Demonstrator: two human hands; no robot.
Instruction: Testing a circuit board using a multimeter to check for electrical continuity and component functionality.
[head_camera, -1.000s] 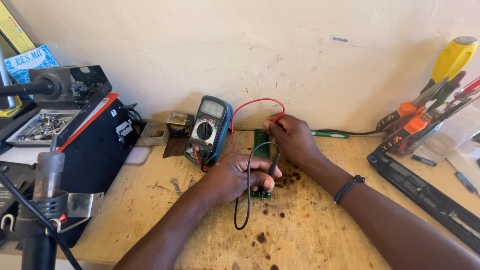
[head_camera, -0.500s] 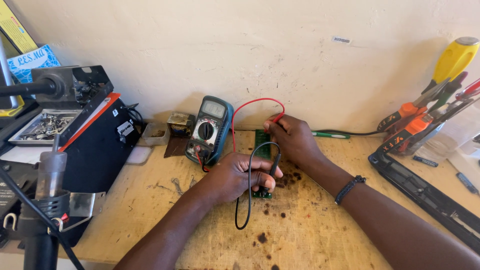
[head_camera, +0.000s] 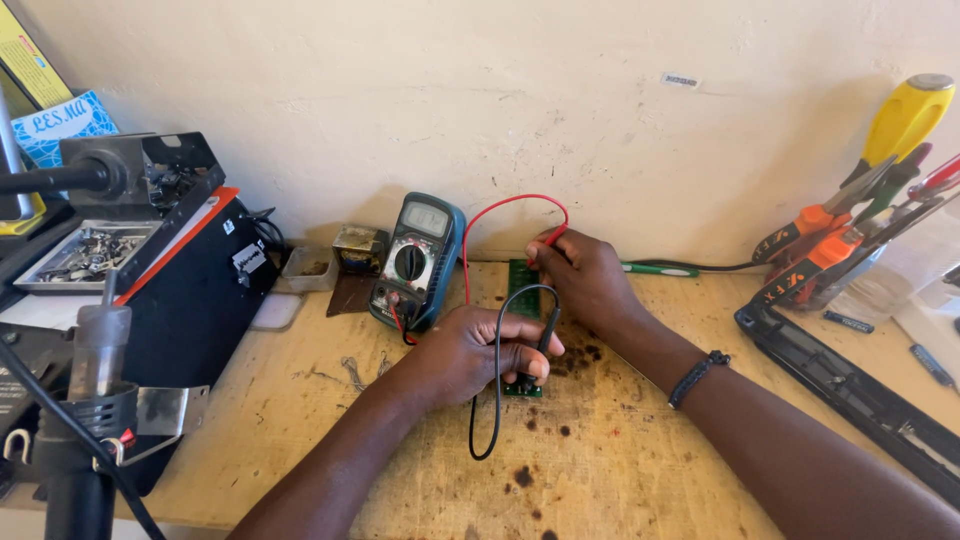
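Probing step, I judge: left hand (head_camera: 478, 352) pinches the black probe (head_camera: 548, 335) and right hand (head_camera: 585, 280) grips the red probe (head_camera: 552, 237), tips on the green circuit board (head_camera: 521, 290) lying beneath both hands; next calls for steady contact.

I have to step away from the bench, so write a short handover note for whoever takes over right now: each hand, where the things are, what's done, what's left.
Left hand: pinches the black probe, tip down on the near end of the green circuit board.
Right hand: holds the red probe at the board's far end, by the wall.
Board lies flat on the wooden bench; the multimeter leans against the wall to its left, both leads plugged in.
Done: both probes placed on the board.
Left: reading the meter; its display is too small to tell.
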